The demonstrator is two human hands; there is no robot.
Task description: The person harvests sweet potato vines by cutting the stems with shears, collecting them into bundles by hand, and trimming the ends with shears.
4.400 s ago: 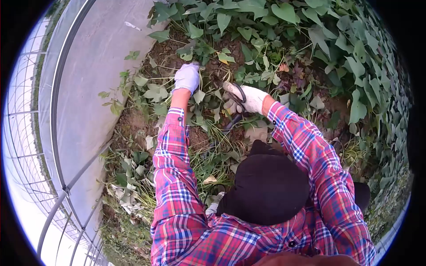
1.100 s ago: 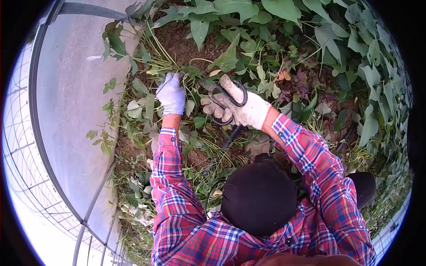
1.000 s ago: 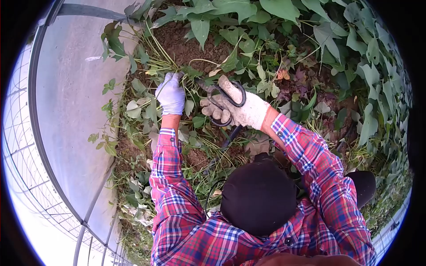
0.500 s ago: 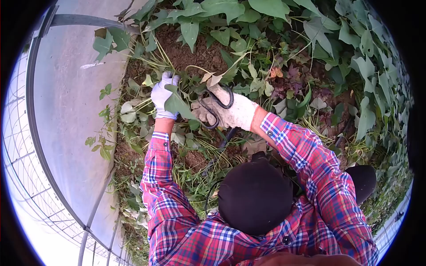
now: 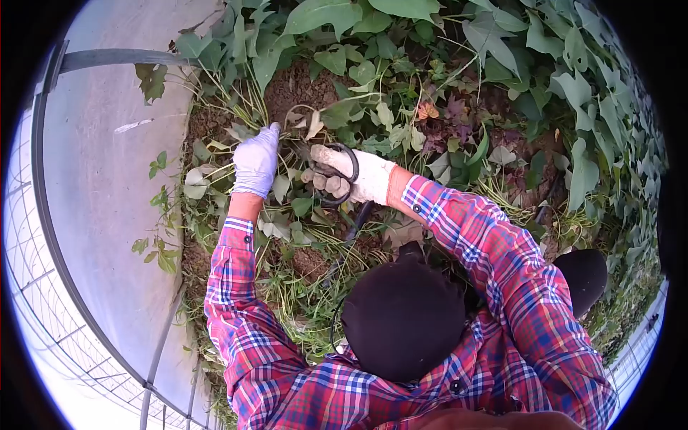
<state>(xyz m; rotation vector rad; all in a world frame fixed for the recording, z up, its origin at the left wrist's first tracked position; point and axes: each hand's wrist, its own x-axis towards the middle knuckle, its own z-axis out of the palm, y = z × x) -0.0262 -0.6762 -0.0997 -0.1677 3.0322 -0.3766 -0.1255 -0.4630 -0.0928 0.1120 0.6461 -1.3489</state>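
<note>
My left hand [image 5: 256, 161], in a pale lavender glove, is closed around a bunch of green vine stems [image 5: 249, 106]. Leaves hide part of its grip. Just to the right, my right hand [image 5: 369, 176] wears a white work glove with soiled fingers. It holds a pair of scissors by the black looped handles [image 5: 354, 163]. The blades point left toward the stems beside my left hand and are mostly lost among the leaves. A dry, pale leaf [image 5: 314, 125] hangs just above the scissors.
Broad-leaved vines [image 5: 573, 100] fill the far and right sides. Brown soil [image 5: 297, 89] shows between them. On the left runs a translucent plastic sheet wall [image 5: 122, 186] with a metal frame pipe [image 5: 46, 165]. A dark hose [image 5: 360, 221] lies below my right hand.
Both hands have shifted left in the view. The scissors have come closer to the stems at my left hand, and the leaf that covered part of that hand has moved off it.
</note>
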